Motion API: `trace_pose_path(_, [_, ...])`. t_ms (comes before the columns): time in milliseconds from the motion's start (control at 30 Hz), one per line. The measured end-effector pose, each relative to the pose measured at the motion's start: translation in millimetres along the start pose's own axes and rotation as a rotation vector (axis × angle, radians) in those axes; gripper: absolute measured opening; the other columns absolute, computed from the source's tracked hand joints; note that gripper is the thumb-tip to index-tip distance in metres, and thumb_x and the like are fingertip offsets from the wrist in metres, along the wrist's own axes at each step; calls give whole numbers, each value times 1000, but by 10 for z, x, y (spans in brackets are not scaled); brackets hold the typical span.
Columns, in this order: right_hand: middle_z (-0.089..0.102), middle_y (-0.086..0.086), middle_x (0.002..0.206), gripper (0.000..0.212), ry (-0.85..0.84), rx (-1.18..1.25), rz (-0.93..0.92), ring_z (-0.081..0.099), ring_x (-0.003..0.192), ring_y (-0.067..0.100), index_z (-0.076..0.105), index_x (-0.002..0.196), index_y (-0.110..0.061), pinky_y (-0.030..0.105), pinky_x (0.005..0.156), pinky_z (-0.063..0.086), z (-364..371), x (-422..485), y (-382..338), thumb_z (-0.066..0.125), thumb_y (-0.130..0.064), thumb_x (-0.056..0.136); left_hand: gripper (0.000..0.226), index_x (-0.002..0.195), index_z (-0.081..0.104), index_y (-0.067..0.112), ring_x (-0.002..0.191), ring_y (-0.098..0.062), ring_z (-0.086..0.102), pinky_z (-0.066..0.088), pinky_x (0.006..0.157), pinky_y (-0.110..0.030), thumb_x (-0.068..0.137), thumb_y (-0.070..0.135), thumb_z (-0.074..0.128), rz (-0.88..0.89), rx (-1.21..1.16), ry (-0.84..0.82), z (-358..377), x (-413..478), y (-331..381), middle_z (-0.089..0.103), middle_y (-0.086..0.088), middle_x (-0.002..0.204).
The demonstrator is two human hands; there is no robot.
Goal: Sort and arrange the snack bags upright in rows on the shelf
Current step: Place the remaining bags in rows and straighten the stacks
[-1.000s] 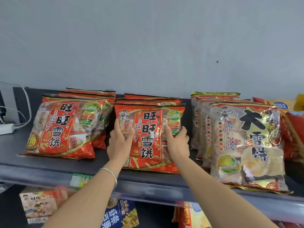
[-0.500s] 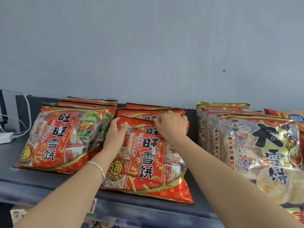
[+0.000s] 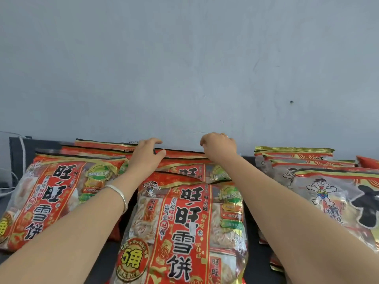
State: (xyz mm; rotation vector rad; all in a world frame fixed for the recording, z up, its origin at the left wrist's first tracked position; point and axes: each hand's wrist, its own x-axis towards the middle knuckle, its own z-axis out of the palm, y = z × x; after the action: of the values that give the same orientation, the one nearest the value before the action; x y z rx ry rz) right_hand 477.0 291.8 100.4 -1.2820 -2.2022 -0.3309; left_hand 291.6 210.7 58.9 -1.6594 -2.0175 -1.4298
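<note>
**shelfstacker:** ok so where are we at? Both hands are way back in the middle row. Our left hand [image 3: 146, 155] is at the left end of the rear red bag [image 3: 182, 154], and our right hand [image 3: 219, 147] is over its right end. The bag's top seam runs left to right, straight across between the two hands, right up by the grey wall [image 3: 184, 68].

**aisle9:** yeah, and that's the bit we care about. The long edge lies sideways, so each hand gets one end. Neither looks nearer than the other, they're about level.

**shelfstacker:** are we holding it though? Left fingers [image 3: 158, 141] look loosely spread and curved over the top edge, thumb down near the seam. Right ones are curled downward. We can't tell if either is really pinching the bag or just resting on it.

**aisle9:** same. We'd guess we're about to pull that seam up or toward us so it stands straight behind the front red bag [image 3: 184, 232], which sits between our forearms, leaning back on the shelf [image 3: 251, 232].

**shelfstacker:** the left row [image 3: 55, 197] and the gold-trimmed bags [image 3: 328, 193] on the right are leaning back too. Those bags look puffy and slippery, so a tug from one end only would probably twist it.
</note>
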Motion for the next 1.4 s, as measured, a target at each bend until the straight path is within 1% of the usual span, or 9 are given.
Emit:
trace_pose_path(100, [61,5,122,37,-127,-15,46,52,114,27,60,120,-26,39,91,37,30,162,24,42,-8,93,35,128,50,25,84,-11,52,44,85,-31,94,31,51,11,68,-75,52,252,-22,41,-6,137])
trace_pose_path(233, [61,4,118,31,-231,-47,98,57,105,27,61,115,-21,36,85,41,113,273,18,48,-10,89,39,134,45,27,115,-25,51,45,95,-40,95,32,47,47,216,-259,231,512,-75,40,-7,141])
trace_pose_path(367, [62,3,111,29,-184,-125,119,59,99,27,61,108,-20,32,77,38,202,309,-8,46,-8,87,41,132,49,24,116,-28,51,45,94,-38,93,36,46,28,243,-365,349,694,-119,44,-8,138])
trace_pose_path(667, [63,1,89,25,36,-239,161,47,69,20,61,95,-20,31,66,31,343,211,0,48,-1,86,15,90,55,27,105,-29,50,47,81,-39,95,37,44,131,354,-280,462,704,-101,60,-2,110])
trace_pose_path(933, [54,-1,80,22,87,-297,183,47,71,20,61,95,-21,33,71,31,310,202,106,52,-2,87,19,94,58,25,93,-28,56,52,82,-46,98,25,40,107,310,-253,496,640,60,62,-3,101])
trace_pose_path(1033, [53,-2,80,21,151,-343,145,47,74,20,61,93,-22,34,71,29,371,163,106,53,-4,88,20,101,61,25,91,-25,57,51,77,-38,97,23,40,84,288,-261,502,622,50,63,-3,102])
trace_pose_path(1167, [62,0,96,25,69,-252,171,53,84,24,62,101,-23,36,74,30,297,155,80,48,-6,90,25,110,61,30,99,-25,57,48,81,-37,97,28,40,71,319,-244,467,584,66,63,1,111])
trace_pose_path(1267, [61,2,107,23,220,-249,120,56,99,27,62,111,-24,38,80,34,256,93,54,48,-18,94,26,115,57,31,105,-26,55,43,89,-40,96,31,40,95,288,-143,387,572,67,60,2,119])
trace_pose_path(1400, [64,0,88,27,226,-75,20,59,84,24,67,94,-16,35,76,38,263,-42,-62,44,-30,97,23,108,61,29,99,-23,58,42,87,-39,97,30,41,169,221,-22,262,505,94,61,4,114])
